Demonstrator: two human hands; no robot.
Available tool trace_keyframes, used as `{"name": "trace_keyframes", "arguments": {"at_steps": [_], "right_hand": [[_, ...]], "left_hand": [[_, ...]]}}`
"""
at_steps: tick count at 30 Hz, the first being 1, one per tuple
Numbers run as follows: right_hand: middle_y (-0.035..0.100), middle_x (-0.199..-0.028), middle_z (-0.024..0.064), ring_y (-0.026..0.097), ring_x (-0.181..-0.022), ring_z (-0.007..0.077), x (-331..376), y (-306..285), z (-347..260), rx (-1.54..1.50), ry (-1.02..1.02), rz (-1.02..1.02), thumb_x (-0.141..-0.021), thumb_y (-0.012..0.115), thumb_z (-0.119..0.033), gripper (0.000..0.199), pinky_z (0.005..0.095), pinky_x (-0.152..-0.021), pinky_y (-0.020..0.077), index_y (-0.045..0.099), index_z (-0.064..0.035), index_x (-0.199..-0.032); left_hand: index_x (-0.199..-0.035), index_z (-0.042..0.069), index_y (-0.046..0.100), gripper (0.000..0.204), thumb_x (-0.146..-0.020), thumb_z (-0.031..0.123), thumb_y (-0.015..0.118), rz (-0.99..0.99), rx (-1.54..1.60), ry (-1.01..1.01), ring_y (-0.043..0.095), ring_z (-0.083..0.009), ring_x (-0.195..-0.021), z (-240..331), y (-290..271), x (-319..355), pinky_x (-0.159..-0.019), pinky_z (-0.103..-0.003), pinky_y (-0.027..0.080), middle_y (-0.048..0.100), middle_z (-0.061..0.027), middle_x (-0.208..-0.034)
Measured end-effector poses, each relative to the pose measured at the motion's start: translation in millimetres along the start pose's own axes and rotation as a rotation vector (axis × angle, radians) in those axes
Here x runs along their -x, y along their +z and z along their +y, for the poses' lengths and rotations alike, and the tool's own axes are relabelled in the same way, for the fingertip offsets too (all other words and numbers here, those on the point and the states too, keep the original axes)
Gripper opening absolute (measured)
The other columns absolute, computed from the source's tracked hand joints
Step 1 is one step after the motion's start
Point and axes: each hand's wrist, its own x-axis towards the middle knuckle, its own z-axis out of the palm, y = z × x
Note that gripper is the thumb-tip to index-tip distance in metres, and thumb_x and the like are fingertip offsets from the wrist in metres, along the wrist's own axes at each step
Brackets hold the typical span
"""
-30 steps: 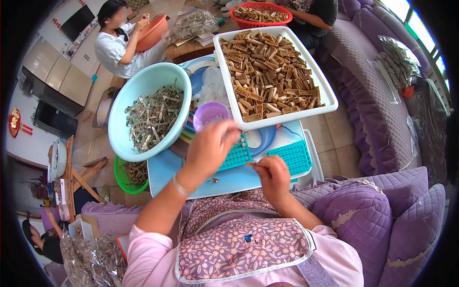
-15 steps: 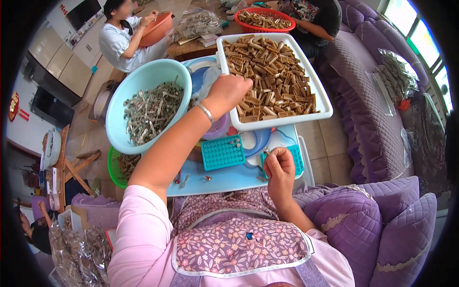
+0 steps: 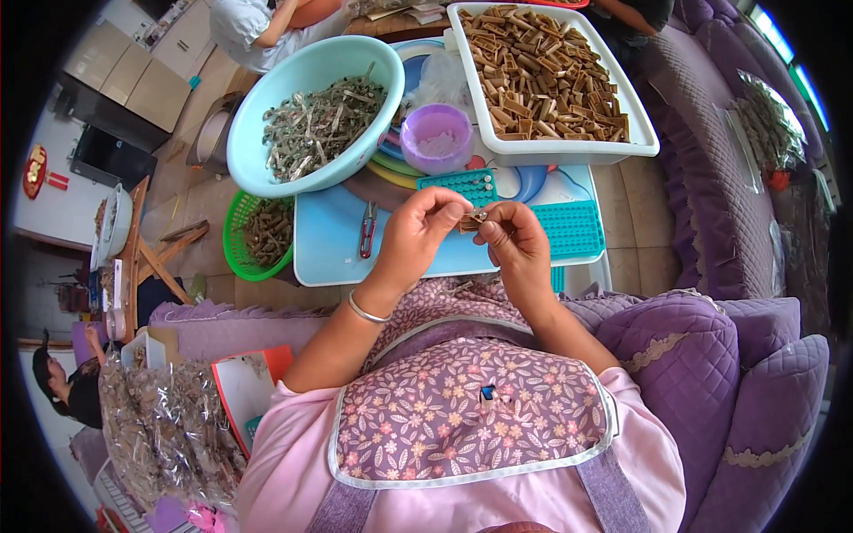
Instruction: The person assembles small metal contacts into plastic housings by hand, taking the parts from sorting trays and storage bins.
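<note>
My left hand (image 3: 416,233) and right hand (image 3: 518,244) meet above the front edge of the low table. A small brown trough-shaped piece (image 3: 468,224) is pinched in the left fingertips. At its end, a tiny shiny metal-looking piece (image 3: 481,216) sits in the right thumb and fingers; its exact kind is too small to tell. Right behind the hands lies a teal tray with rows of holes (image 3: 455,186), partly covered. A second teal tray (image 3: 573,229) is beside my right hand. Red-handled thread snips (image 3: 366,238) rest left of my left wrist.
Many brown pieces fill a white tub (image 3: 569,153) at the back right. A pale blue basin (image 3: 244,142) of clear-wrapped bits stands at the left, near a purple bowl (image 3: 435,162) and a green basket (image 3: 233,244). Purple sofa cushions (image 3: 666,355) flank me; co-workers sit beyond.
My left hand has come back from the white tub with a brown piece and joined my right hand. The view has tilted downward, so the far side shows less.
</note>
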Motion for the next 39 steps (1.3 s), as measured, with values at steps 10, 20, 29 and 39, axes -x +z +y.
{"name": "trace_keyframes", "arguments": {"at_steps": [10,20,29,39], "right_hand": [[0.054,-0.096,0.0057,0.05,-0.087,0.0128,7.6,15.2,6.1,0.193,-0.092,-0.017,-0.086,0.068,-0.007,0.011,0.0249,-0.073,0.043,0.058,-0.0024,-0.087],[0.054,-0.1,0.0073,0.049,-0.104,0.0206,3.4,17.6,-4.2,0.367,-0.142,-0.091,-0.084,0.07,-0.01,0.013,0.0321,-0.091,0.0378,0.059,-0.0042,-0.084],[0.056,-0.085,0.0028,0.051,-0.072,0.0143,0.7,23.6,-11.3,0.539,-0.176,-0.084,-0.08,0.072,-0.004,0.012,0.0276,-0.062,0.0415,0.062,-0.0038,-0.087],[0.056,-0.082,0.0056,0.053,-0.072,0.0175,3.7,24.3,-11.0,0.535,-0.306,-0.034,-0.08,0.072,-0.004,0.009,0.029,-0.06,0.0422,0.064,-0.0022,-0.084]], "left_hand": [[-0.109,0.001,0.059,0.031,-0.081,0.002,0.072,0.089,0.273,0.093,0.062,-0.0111,-0.091,-22.3,-7.6,32.2,-0.082,-0.026,0.052,0.064,-0.0051,-0.103],[-0.107,0.002,0.062,0.03,-0.079,0.003,0.074,0.108,-0.245,0.234,0.063,-0.0135,-0.087,-0.9,-26.6,34.5,-0.077,-0.026,0.052,0.064,-0.0067,-0.099],[-0.101,0.007,0.065,0.031,-0.073,0.009,0.076,0.132,-0.373,0.259,0.063,-0.0238,-0.084,5.4,-29.2,36.9,-0.075,-0.035,0.051,0.065,-0.0087,-0.093],[-0.101,0.005,0.065,0.032,-0.072,0.003,0.077,0.125,-0.447,0.294,0.064,-0.0183,-0.083,11.2,-27.5,36.3,-0.075,-0.031,0.051,0.065,-0.0073,-0.093]]}}
